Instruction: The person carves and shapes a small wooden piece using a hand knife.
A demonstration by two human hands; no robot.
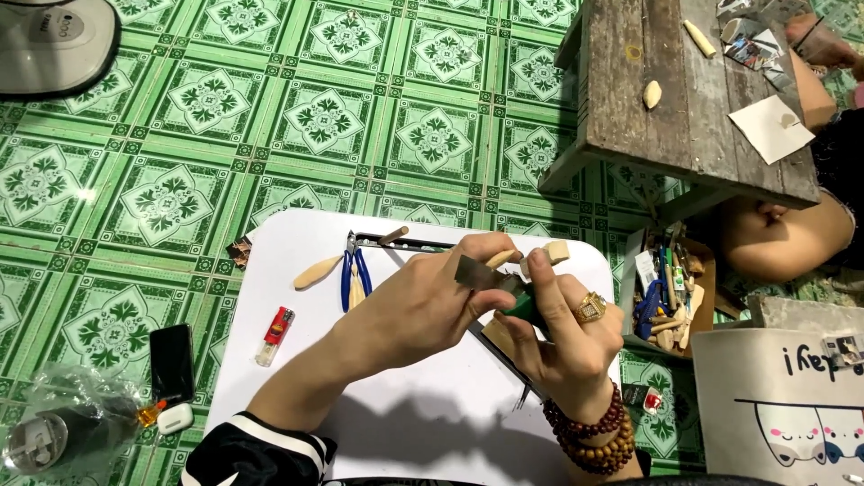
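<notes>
— Wood piece (551, 253), pale and small: where is it?

— Above the white tray table (297, 333), pinched at the fingertips of the right hand (562, 328), which also grips a green-handled tool (522, 309).

— And the left hand (423, 301)?

— Clenched on a flat grey metal blade (474, 273), its edge touching the wood piece.

— What lies on the tray table?

— 1 pair of blue-handled pliers (353, 270), a wooden sliver (318, 271) just beside them, and a red lighter (274, 336) nearer the left edge. A black phone (171, 362) lies on the green tiled floor (225, 108) left of the table.
</notes>
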